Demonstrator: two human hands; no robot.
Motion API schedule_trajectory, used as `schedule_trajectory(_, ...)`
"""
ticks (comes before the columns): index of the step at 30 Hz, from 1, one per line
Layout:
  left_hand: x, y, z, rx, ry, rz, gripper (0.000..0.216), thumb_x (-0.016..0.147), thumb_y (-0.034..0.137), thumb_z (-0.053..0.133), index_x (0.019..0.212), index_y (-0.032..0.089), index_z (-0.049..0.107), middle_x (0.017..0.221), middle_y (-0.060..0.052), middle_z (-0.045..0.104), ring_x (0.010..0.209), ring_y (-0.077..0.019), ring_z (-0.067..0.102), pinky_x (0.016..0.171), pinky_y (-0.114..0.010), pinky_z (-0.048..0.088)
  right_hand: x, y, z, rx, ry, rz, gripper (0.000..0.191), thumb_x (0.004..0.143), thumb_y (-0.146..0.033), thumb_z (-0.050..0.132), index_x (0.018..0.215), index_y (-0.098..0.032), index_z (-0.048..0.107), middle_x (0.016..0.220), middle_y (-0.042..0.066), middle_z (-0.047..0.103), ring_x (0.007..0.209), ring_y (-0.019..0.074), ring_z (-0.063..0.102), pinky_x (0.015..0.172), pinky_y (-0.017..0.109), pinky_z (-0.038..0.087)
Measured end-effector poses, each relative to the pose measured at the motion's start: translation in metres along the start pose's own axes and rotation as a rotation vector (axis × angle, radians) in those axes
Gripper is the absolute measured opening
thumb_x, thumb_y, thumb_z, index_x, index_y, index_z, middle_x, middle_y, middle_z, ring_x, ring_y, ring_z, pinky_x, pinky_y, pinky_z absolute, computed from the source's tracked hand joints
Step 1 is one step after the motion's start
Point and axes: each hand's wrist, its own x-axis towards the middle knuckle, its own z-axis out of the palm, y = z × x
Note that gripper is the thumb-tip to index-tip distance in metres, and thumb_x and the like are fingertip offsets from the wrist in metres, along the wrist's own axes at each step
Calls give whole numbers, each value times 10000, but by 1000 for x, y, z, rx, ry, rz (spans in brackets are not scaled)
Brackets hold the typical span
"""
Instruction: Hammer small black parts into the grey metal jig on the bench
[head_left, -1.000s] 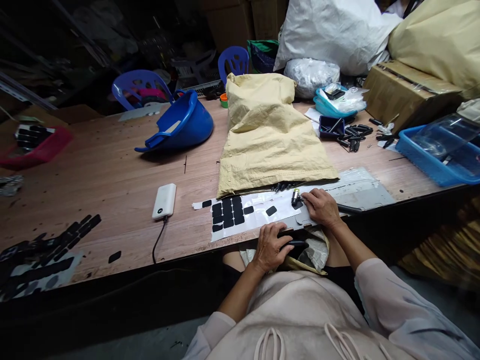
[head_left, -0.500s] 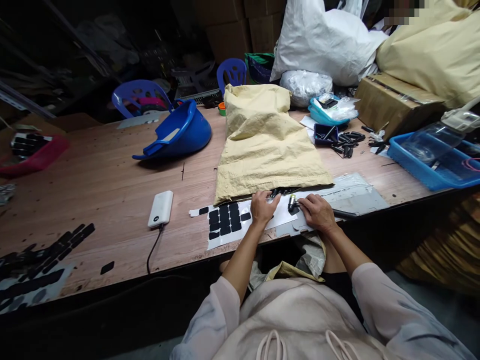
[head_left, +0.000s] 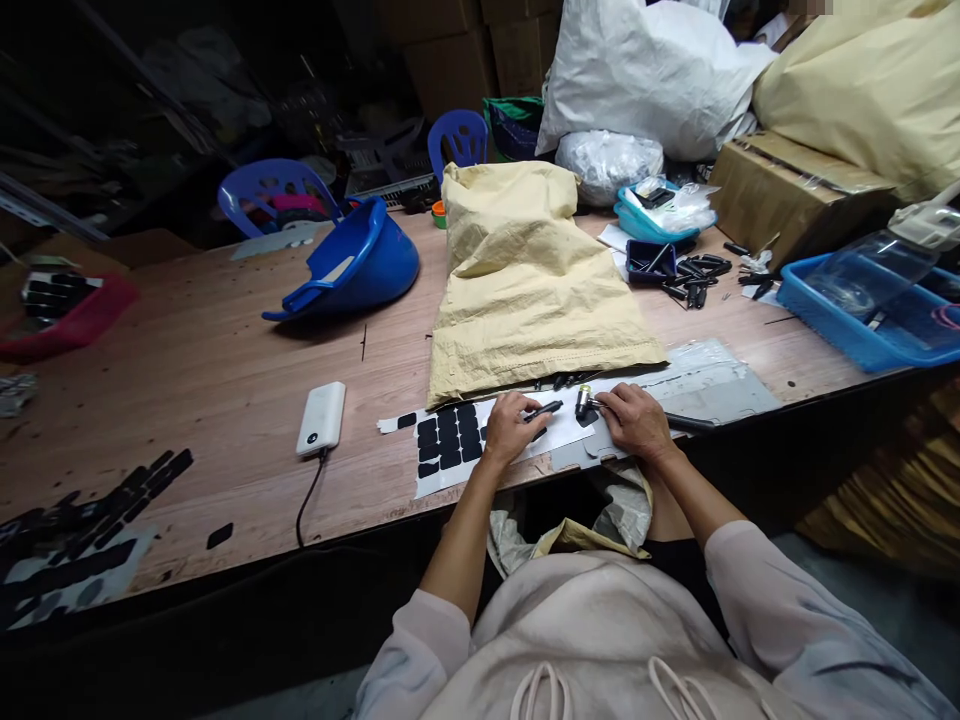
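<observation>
My left hand [head_left: 508, 425] rests on a white backing sheet [head_left: 465, 445] that carries several black oval pads [head_left: 448, 440]. Its fingers pinch a slim black stick-shaped part [head_left: 545, 409]. My right hand [head_left: 634, 420] lies just to the right, fingers closed on a small tool with a silvery tip [head_left: 583, 400] pressed on a black pad. A few more small black parts [head_left: 566, 380] lie at the edge of the tan woven sack [head_left: 525, 280] just beyond both hands.
On the wooden table [head_left: 210, 370] are a white power bank [head_left: 322, 417] with a cable, a tipped blue basin [head_left: 352, 265], a blue crate [head_left: 870, 310], a cardboard box [head_left: 795, 190] and scattered black parts [head_left: 694, 275]. An open bag [head_left: 585, 525] lies in my lap. Black pads [head_left: 82, 520] lie at far left.
My left hand came up from the lap to the sack's edge, then drew back a little onto the sheet with a black stick-shaped part. My right hand stayed in place.
</observation>
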Motion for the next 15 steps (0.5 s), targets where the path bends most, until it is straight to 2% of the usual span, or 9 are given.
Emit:
schedule_trajectory(3, -17, -1, -1, -11, -99, 35, 87, 846, 279, 836, 899, 239, 780, 910, -27, 712, 923, -218, 616, 864, -363, 483, 0, 1, 1, -9, 11, -8, 251, 1032, -284, 519, 1129, -228, 743, 951, 76, 654, 888, 231, 515, 825, 353, 406)
schedule_trajectory(9, -18, -1, 6, 8, -125, -4, 119, 830, 279, 852, 928, 240, 797, 926, -25, 723, 932, -221, 619, 890, -377, 456, 3, 0, -4, 31, 30, -10, 259, 1044, -292, 512, 1129, -234, 750, 931, 76, 665, 883, 228, 544, 799, 345, 431)
schedule_trajectory(15, -18, -2, 6, -11, -120, -3, 112, 848, 305, 836, 942, 255, 804, 927, -22, 725, 925, -217, 616, 892, -385, 448, 7, -39, -13, 330, 63, 82, 338, 1077, -306, 447, 1311, -267, 688, 1048, 69, 691, 945, 198, 656, 816, 308, 529)
